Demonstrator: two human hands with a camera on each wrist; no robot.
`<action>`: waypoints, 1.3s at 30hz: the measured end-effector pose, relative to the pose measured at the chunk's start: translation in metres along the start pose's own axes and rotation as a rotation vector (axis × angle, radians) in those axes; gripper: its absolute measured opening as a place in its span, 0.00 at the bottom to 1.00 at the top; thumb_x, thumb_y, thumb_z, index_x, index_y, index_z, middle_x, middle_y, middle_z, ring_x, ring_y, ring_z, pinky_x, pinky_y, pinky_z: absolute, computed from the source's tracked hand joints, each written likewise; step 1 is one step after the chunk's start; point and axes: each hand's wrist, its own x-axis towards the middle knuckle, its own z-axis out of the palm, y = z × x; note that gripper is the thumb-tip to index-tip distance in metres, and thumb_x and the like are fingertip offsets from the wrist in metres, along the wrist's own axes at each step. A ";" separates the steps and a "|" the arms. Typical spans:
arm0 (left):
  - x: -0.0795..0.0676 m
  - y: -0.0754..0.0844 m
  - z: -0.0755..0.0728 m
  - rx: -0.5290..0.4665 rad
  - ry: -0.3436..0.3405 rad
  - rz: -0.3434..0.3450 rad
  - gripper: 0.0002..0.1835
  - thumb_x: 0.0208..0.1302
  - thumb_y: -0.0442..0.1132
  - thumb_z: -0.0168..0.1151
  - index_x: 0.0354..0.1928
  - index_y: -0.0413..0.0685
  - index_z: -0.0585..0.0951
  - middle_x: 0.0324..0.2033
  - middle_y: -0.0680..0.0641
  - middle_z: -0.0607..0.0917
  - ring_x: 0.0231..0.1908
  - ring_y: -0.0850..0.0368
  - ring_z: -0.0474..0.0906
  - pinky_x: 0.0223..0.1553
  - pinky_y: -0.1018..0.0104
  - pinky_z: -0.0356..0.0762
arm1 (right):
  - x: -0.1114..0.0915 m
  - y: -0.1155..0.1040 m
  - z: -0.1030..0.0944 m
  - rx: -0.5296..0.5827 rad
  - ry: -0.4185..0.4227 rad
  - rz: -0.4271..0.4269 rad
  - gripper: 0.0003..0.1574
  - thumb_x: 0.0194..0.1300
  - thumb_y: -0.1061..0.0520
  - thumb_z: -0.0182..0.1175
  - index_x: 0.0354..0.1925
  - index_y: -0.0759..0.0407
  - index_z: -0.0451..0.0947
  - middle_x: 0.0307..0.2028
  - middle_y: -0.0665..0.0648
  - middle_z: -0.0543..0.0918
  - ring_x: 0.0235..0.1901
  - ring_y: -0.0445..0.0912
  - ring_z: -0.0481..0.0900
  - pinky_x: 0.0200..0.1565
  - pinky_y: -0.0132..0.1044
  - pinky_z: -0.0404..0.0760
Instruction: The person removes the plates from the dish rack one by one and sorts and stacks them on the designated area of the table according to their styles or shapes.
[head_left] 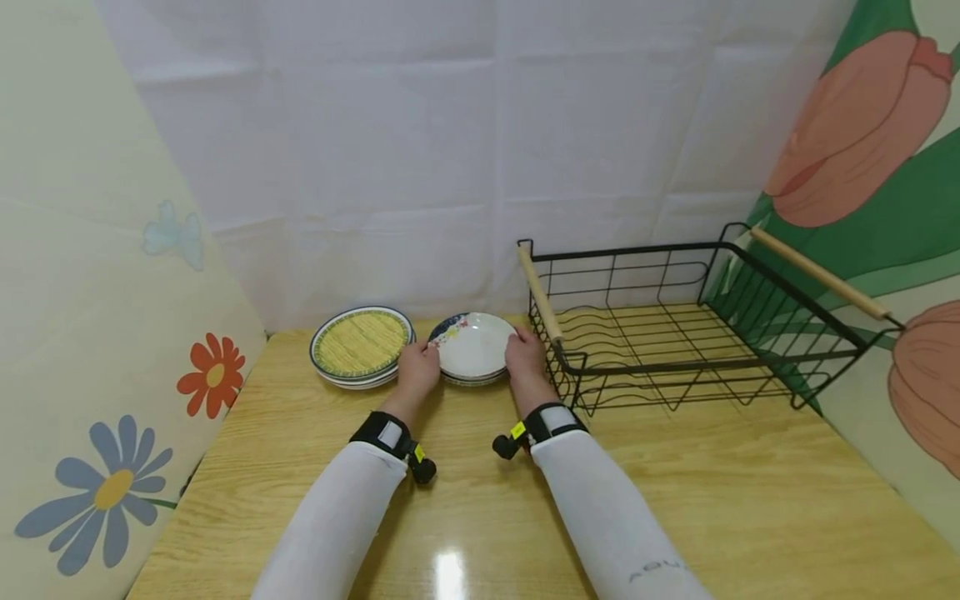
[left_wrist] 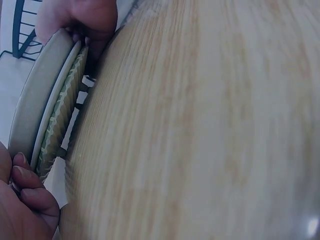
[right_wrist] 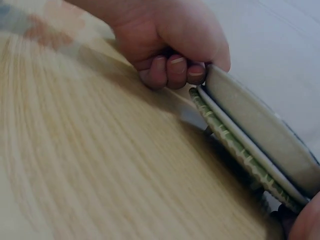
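Note:
A white plate [head_left: 474, 348] with a dark blue and floral patch on its rim lies over other plates at the back of the table. My left hand [head_left: 418, 365] pinches its left rim, and my right hand [head_left: 527, 354] grips the right rim, thumbs uppermost. In the right wrist view, curled left fingers [right_wrist: 176, 71] meet the plate's edge. Beneath it show a thinner pale plate [left_wrist: 56, 97] and a green, ribbed-edged piece [left_wrist: 61, 112]. Whether my fingers also take in these lower pieces cannot be seen. Left of my left hand sits a stack topped by a yellow plate [head_left: 362, 342].
A black wire dish rack [head_left: 675, 367] with wooden handles stands on the right, close beside my right hand. White cloth [head_left: 390, 167] hangs behind the wood-grain table [head_left: 465, 517]. Flower-printed cloth [head_left: 112, 350] covers the left side.

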 end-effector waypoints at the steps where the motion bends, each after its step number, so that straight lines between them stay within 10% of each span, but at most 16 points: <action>1: 0.000 0.000 0.000 -0.007 -0.006 -0.008 0.24 0.76 0.39 0.46 0.66 0.33 0.77 0.65 0.33 0.80 0.68 0.41 0.74 0.70 0.49 0.72 | -0.001 0.000 -0.001 -0.007 0.001 -0.001 0.28 0.76 0.56 0.48 0.68 0.62 0.75 0.71 0.65 0.74 0.74 0.58 0.67 0.75 0.48 0.67; 9: -0.001 -0.002 0.000 -0.079 -0.037 -0.054 0.27 0.78 0.44 0.50 0.71 0.35 0.72 0.70 0.33 0.74 0.73 0.40 0.67 0.75 0.50 0.64 | -0.002 0.005 -0.006 -0.043 -0.036 0.022 0.31 0.80 0.47 0.43 0.73 0.59 0.70 0.73 0.62 0.72 0.75 0.56 0.66 0.76 0.50 0.63; 16: -0.002 0.001 0.004 -0.138 -0.090 -0.085 0.32 0.77 0.47 0.52 0.76 0.40 0.65 0.64 0.32 0.79 0.42 0.41 0.86 0.61 0.52 0.77 | 0.007 0.008 -0.012 -0.039 -0.026 0.008 0.33 0.77 0.39 0.45 0.66 0.57 0.74 0.66 0.62 0.77 0.64 0.56 0.74 0.70 0.53 0.71; 25: -0.001 0.001 0.010 -0.156 -0.122 -0.101 0.35 0.73 0.45 0.55 0.79 0.44 0.62 0.74 0.37 0.70 0.45 0.45 0.85 0.50 0.58 0.82 | 0.021 0.013 -0.014 -0.037 0.019 -0.012 0.39 0.75 0.38 0.47 0.71 0.60 0.70 0.71 0.63 0.73 0.72 0.58 0.69 0.75 0.51 0.66; 39: 0.001 0.000 -0.002 -0.071 -0.137 -0.087 0.35 0.75 0.46 0.54 0.79 0.43 0.59 0.54 0.33 0.81 0.21 0.59 0.77 0.27 0.70 0.76 | 0.022 0.007 -0.007 -0.114 -0.062 -0.003 0.43 0.75 0.35 0.45 0.78 0.56 0.61 0.77 0.62 0.64 0.77 0.59 0.60 0.78 0.52 0.59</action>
